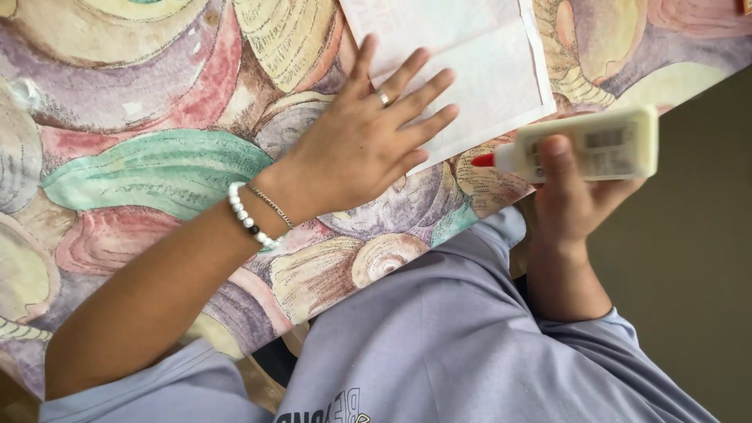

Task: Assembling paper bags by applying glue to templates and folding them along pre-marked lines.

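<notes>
My left hand (368, 137) lies flat with fingers spread on the near corner of a folded white paper sheet (478, 55), which rests on a table covered by a cloth (141, 117) painted with shells. A ring sits on one finger, and a white bead bracelet and a thin chain circle the wrist. My right hand (572, 192) grips a pale glue bottle (595, 145) held sideways. Its red tip points left, just off the paper's near edge and close to my left fingertips.
The table edge runs diagonally from upper right to lower left. My lap in a grey-blue shirt (446, 337) fills the lower middle. An olive floor (689, 258) lies to the right. A small orange object (746, 6) shows at the top right corner.
</notes>
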